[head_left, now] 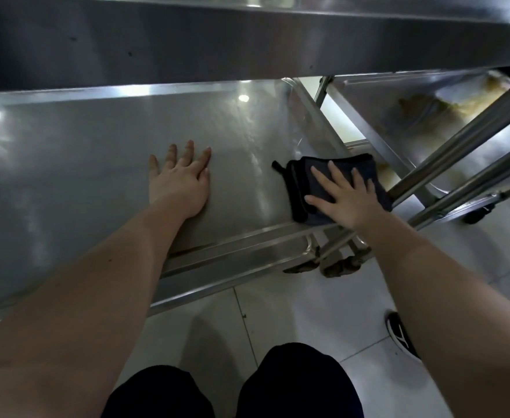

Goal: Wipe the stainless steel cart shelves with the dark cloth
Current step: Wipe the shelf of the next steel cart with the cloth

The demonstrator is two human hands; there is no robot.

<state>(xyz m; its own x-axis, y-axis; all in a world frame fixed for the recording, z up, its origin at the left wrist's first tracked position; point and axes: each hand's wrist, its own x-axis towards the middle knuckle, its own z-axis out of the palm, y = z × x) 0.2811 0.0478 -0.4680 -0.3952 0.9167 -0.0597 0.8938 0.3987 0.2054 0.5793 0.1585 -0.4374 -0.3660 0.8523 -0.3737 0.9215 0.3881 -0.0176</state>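
Note:
A stainless steel cart shelf fills the middle of the head view, under the edge of an upper shelf. The folded dark cloth lies at the shelf's right end, near the front rim. My right hand presses flat on the cloth with fingers spread. My left hand rests palm down on the bare steel to the left of the cloth, fingers apart, holding nothing.
A second steel cart with brownish stains stands to the right, its slanted tubes crossing near my right hand. Cart casters sit on the white tiled floor. My knees and a black shoe are below.

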